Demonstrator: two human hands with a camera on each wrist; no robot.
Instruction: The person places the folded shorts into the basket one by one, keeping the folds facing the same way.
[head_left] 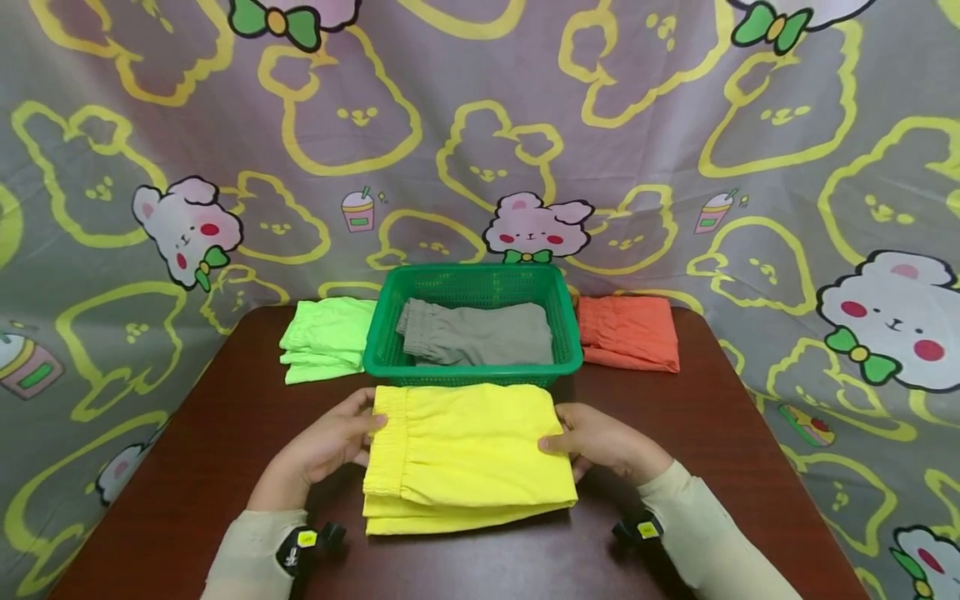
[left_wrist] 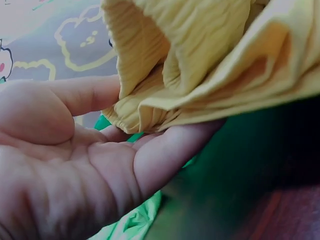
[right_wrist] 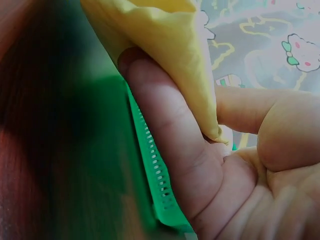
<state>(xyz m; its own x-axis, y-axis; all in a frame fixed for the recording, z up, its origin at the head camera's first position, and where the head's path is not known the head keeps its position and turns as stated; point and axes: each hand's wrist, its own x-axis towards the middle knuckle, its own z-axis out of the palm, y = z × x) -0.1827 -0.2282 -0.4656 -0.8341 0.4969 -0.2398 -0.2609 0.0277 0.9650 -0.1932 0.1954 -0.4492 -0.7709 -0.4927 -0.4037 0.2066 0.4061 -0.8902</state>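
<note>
A folded pair of yellow elastic-waist shorts (head_left: 472,450) is held up between both hands, just in front of the green basket (head_left: 472,377). My left hand (head_left: 337,437) grips the gathered waistband end, thumb on top and fingers beneath. At the opposite end my right hand (head_left: 600,437) pinches the folded edge, its thumb over the cloth. In the left wrist view the waistband (left_wrist: 140,110) sits between thumb and fingers. The right wrist view has a long finger (right_wrist: 165,110) running under the cloth. Folded grey shorts (head_left: 480,333) lie inside the basket.
Folded bright green shorts (head_left: 330,337) lie left of the basket, and folded orange shorts (head_left: 630,333) lie to its right. All rest on a dark brown table (head_left: 225,433). A patterned curtain (head_left: 480,125) hangs behind and along the sides.
</note>
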